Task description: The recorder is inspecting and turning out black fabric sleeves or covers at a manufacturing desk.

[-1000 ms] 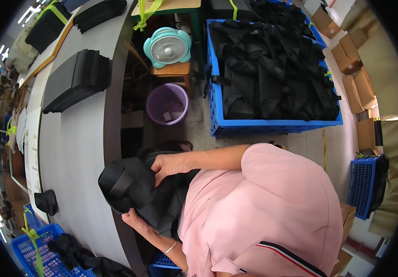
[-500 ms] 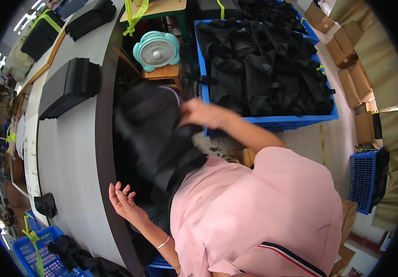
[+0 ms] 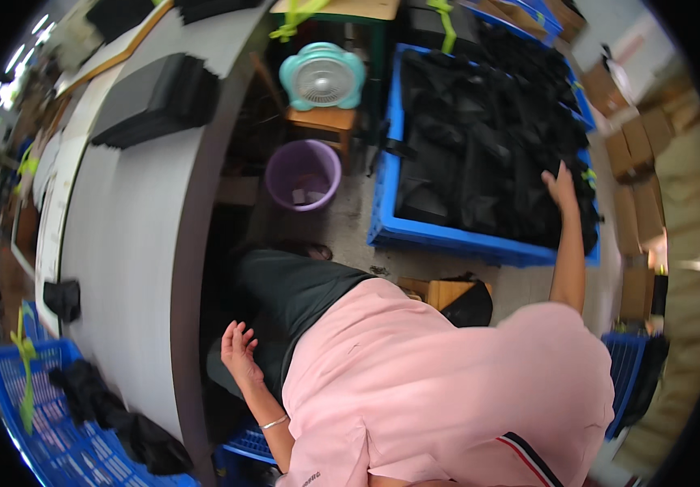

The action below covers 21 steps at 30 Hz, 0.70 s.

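My right hand [image 3: 563, 188] is stretched out over the right side of a large blue crate [image 3: 480, 247]. Its fingers are apart, and nothing shows in them. Beneath it lies a heap of black fabric pieces [image 3: 480, 154] that fills the crate; whether the hand touches them I cannot tell. Beside the edge of the long grey table, my left hand [image 3: 241, 354] hovers above my dark trousers [image 3: 293, 280]. It holds nothing, and its fingers are loosely bent and spread.
The grey table [image 3: 131, 235] runs along my left, with a stack of black panels [image 3: 159, 101] on it. A purple bucket [image 3: 304, 174] stands before a turquoise fan [image 3: 322, 75] on a wooden stool [image 3: 321, 120]. A blue basket [image 3: 82, 446] with black fabric is at lower left.
My right hand has let go of the black fabric piece it held before me and moved right, over the crate. The purple bucket has come into sight. The left hand stays beside the table.
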Motion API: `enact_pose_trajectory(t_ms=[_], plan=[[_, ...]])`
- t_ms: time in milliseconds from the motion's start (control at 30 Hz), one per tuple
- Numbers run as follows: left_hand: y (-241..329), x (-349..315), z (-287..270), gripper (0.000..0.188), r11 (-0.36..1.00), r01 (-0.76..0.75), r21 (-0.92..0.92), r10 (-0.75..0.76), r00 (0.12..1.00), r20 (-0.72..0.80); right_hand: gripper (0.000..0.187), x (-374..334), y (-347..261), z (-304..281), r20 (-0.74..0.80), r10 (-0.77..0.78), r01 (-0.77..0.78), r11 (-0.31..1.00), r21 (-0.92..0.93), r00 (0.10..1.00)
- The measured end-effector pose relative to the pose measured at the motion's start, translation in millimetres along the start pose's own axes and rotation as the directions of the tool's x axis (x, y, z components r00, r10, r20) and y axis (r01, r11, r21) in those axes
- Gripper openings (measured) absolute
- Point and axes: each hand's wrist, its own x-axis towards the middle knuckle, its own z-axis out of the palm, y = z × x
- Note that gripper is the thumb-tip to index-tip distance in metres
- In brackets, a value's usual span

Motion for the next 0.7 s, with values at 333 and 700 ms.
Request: enact_pose_trajectory(t_ms=[333,700], plan=[[30.8,-31.3,4.3,0.027,0.968,-0.247,-0.047,0.242,0.965,-0.100,0.087,30.8,15.3,211.5,0.402,0.058,0.201,0.795,-0.572,0.914],[104.7,-71.2,-141.0,0.031,0.650,-0.207,0.732,0.702,-0.206,-0.682,0.047,-4.9,-205.0,26.5,0.241,-0.521,0.567,0.670,-0.479,0.819]])
